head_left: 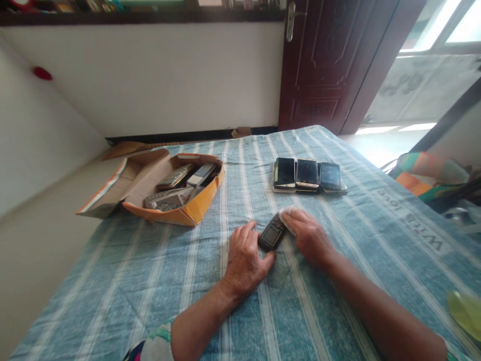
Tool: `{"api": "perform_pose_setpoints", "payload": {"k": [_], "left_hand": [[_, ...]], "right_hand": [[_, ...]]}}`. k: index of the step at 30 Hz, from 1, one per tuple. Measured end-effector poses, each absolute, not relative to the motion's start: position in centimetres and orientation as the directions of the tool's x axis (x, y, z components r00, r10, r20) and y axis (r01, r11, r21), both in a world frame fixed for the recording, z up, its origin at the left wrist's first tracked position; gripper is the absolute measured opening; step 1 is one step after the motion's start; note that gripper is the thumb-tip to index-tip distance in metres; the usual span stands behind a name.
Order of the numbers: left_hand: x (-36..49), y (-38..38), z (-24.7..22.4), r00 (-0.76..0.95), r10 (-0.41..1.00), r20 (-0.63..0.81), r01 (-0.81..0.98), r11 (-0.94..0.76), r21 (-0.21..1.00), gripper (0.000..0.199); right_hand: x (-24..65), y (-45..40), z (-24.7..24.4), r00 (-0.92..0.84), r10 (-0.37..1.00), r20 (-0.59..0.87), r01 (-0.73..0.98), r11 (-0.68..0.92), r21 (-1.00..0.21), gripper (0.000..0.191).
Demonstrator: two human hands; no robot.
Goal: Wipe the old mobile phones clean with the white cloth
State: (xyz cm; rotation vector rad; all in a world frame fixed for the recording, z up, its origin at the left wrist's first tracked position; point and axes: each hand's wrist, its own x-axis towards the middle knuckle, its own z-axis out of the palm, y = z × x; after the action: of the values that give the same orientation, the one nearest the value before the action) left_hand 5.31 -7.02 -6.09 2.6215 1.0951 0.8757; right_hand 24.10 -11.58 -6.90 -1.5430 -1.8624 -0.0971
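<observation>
A small black keypad mobile phone (pixel 272 233) lies face up on the striped cloth, tilted to the right at its far end. My left hand (pixel 246 258) steadies it, fingers along its left side and thumb at the near end. Bunched in the closed fingers of my right hand (pixel 310 235) is a white wipe (pixel 287 218), which touches the keypad end of the phone. Part of the wipe is hidden under the fingers.
Left of my hands stands an open orange cardboard box (pixel 205 203) with several old phones inside. Stacked phones (pixel 307 173) form a row at the far right of the striped cloth (pixel 158 281). A yellow-green object (pixel 466 311) sits at the right edge.
</observation>
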Motion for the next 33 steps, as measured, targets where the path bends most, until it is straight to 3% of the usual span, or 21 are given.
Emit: {"api": "perform_pose_setpoints", "payload": {"k": [3,6,10,18,22,29,33], "left_hand": [[5.3,-7.0,-6.3,0.555,0.693,0.461,0.600,-0.717,0.355,0.026],[5.3,-7.1,-6.3,0.548,0.696,0.464,0.608,-0.712,0.350,0.023],[5.3,-7.1,-6.1,0.558,0.695,0.453,0.602,-0.715,0.356,0.025],[5.3,-6.9,-6.0,0.570,0.683,0.457,0.596,-0.726,0.343,0.032],[5.2,-6.8,-6.2,0.573,0.670,0.473,0.597,-0.736,0.319,0.033],[5.1,-6.7,-6.5,0.585,0.643,0.494,0.587,-0.756,0.288,0.035],[5.2,-6.7,-6.7,0.585,0.628,0.513,0.575,-0.768,0.283,0.034]], "right_hand": [[22.8,-12.3,-7.0,-0.132,0.800,0.586,0.851,0.394,-0.348,0.042],[21.5,-12.7,-6.9,-0.277,0.808,0.520,0.854,0.455,-0.252,0.036],[22.3,-12.3,-7.0,-0.234,0.861,0.452,0.912,0.355,-0.205,0.035],[25.2,-11.5,-7.7,0.115,0.809,0.576,0.869,0.199,-0.454,0.040],[24.7,-11.8,-7.4,0.156,0.840,0.520,0.839,0.166,-0.519,0.047],[23.1,-12.2,-7.3,0.061,0.871,0.487,0.935,0.121,-0.333,0.047],[22.3,-12.3,-7.2,0.034,0.876,0.481,0.978,0.071,-0.199,0.038]]}}
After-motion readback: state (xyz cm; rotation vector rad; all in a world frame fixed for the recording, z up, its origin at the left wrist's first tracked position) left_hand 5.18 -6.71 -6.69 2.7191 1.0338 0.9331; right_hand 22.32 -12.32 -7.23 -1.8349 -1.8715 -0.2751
